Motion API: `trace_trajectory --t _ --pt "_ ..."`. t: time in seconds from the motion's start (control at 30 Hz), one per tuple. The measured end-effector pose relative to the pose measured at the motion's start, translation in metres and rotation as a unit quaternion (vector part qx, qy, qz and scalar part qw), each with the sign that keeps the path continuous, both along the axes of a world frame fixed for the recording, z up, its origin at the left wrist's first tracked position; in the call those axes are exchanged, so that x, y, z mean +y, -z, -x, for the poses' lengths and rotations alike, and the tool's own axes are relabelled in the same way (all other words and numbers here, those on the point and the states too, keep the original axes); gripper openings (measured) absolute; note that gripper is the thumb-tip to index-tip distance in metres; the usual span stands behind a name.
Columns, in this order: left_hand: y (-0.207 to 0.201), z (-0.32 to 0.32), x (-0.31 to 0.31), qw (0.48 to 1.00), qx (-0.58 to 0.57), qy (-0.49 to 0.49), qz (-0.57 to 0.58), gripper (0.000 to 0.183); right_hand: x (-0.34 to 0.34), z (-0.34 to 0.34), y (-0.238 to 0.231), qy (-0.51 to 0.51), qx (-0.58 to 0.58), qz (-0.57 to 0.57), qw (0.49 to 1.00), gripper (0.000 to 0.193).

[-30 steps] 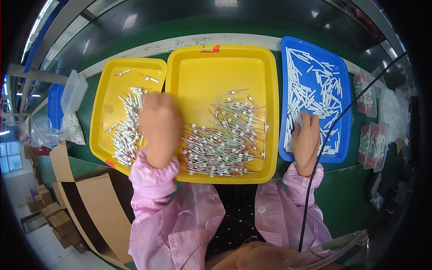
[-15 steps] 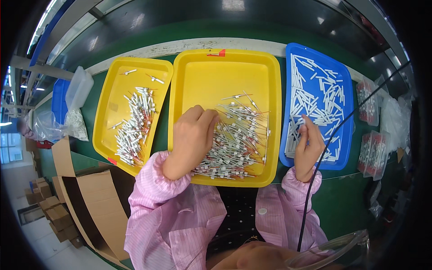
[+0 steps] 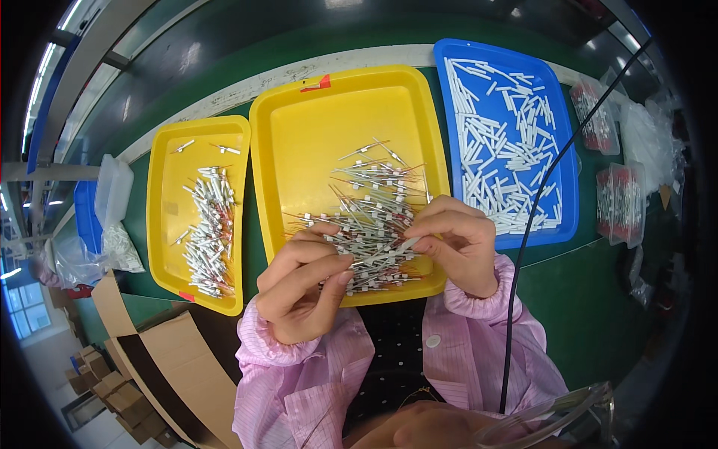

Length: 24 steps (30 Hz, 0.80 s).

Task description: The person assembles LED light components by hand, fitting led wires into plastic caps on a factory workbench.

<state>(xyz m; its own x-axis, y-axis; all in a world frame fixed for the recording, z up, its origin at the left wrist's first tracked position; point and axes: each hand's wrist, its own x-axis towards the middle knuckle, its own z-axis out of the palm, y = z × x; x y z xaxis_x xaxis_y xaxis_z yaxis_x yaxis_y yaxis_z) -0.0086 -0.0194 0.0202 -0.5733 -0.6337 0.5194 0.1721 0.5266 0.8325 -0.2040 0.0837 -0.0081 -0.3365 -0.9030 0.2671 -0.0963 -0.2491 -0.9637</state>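
My left hand (image 3: 303, 283) and my right hand (image 3: 458, 241) meet over the near edge of the large yellow tray (image 3: 329, 127). Together they hold one thin wired component with a white sleeve (image 3: 390, 254) between their fingertips. Under them lies a heap of wired components (image 3: 374, 209) in that tray. The smaller yellow tray (image 3: 168, 247) to the left holds a row of similar pieces (image 3: 209, 224). White sleeves (image 3: 508, 150) are scattered in the blue tray (image 3: 565, 217) to the right.
A green work surface (image 3: 591, 299) carries the trays. Clear bags of parts (image 3: 621, 202) lie at the far right, a plastic bag (image 3: 112, 224) at the left. Cardboard boxes (image 3: 149, 359) stand lower left. A black cable (image 3: 523, 254) hangs in front of the right side.
My left hand came from the small yellow tray across to the big tray; my right hand left the blue tray. Both now meet in front holding one component.
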Motion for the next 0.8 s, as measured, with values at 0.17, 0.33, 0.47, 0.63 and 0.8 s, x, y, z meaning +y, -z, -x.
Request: trace_trajectory --t 0.17,0.33,0.47,0.63,0.8 --pt "-0.001 -0.002 0.002 0.998 -0.042 -0.001 0.045 0.020 0.002 -0.002 -0.004 -0.032 -0.022 0.008 0.999 0.020" --pt "-0.003 -0.004 0.007 0.989 -0.084 0.031 -0.115 0.014 0.005 -0.007 -0.011 0.041 0.252 0.141 0.956 0.025" --pt "-0.002 -0.003 0.009 0.983 -0.063 0.082 -0.154 0.009 0.003 -0.011 -0.012 0.031 0.324 0.211 0.922 0.028" --pt "0.002 0.001 0.012 0.998 -0.020 0.063 -0.021 0.009 -0.001 -0.011 -0.012 -0.018 0.275 0.169 0.946 0.030" --pt "0.003 -0.002 0.009 0.985 -0.040 0.079 -0.145 0.006 0.003 -0.011 -0.004 -0.005 0.313 0.221 0.923 0.035"
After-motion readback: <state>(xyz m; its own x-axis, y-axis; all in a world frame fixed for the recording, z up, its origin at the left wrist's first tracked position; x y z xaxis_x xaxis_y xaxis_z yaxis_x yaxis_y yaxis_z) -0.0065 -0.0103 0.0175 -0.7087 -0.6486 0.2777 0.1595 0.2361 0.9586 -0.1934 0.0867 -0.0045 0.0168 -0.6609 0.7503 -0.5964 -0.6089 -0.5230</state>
